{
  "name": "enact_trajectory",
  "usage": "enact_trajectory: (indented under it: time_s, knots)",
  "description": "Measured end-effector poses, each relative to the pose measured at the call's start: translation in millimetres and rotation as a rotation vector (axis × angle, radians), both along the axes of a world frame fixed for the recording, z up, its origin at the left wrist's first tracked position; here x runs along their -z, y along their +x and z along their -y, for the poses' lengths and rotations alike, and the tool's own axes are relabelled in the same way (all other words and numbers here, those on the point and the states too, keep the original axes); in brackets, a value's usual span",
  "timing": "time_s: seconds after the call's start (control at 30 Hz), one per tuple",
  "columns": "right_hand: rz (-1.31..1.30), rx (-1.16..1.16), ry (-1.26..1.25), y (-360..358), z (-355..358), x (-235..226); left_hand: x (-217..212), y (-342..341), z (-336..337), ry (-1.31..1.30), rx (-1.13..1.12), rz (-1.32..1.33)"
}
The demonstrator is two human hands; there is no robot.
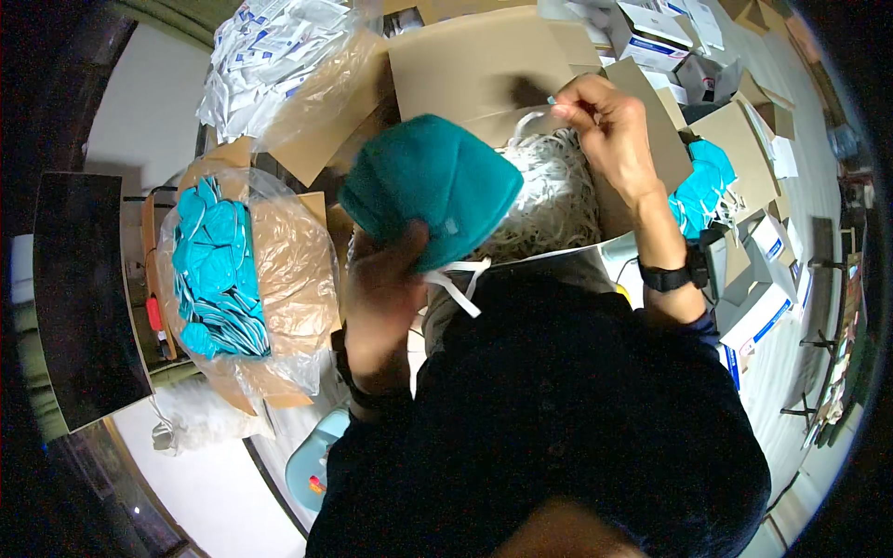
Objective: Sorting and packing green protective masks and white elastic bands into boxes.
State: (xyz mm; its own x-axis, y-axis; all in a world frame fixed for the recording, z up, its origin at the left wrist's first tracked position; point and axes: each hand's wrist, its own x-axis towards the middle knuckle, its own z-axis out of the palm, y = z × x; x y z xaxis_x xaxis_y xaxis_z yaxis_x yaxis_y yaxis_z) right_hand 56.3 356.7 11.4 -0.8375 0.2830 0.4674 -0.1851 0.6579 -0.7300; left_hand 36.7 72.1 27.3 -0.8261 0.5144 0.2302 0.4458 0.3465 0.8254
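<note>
My left hand (386, 288) holds a teal cup-shaped face mask (430, 184) up in the middle of the view, with a white strap (460, 279) hanging from its lower edge. My right hand (605, 126) is raised to the upper right, its fingertips pinching a thin white elastic strap (530, 121) above a cardboard box full of white straps (549, 200). A black watch (672, 275) sits on my right wrist.
At left a plastic-lined cardboard box (279, 270) holds several teal masks (216, 270). More teal masks (702, 186) lie at right among white cartons (753, 316). A bag of white packets (270, 56) sits at the upper left. A dark panel (79, 298) stands at far left.
</note>
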Motion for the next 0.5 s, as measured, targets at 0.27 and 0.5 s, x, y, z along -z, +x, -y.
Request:
enact_trajectory:
  time_s: [0.27, 0.5]
  knots:
    - [0.08, -0.441, -0.905, 18.3, 72.2, 5.9, 19.1, -19.6, -38.7, -0.077, -0.005, 0.046]
    - [0.081, -0.13, -0.754, 4.1, 57.8, 17.9, 6.0, -19.4, -50.9, 0.306, -0.05, 0.294]
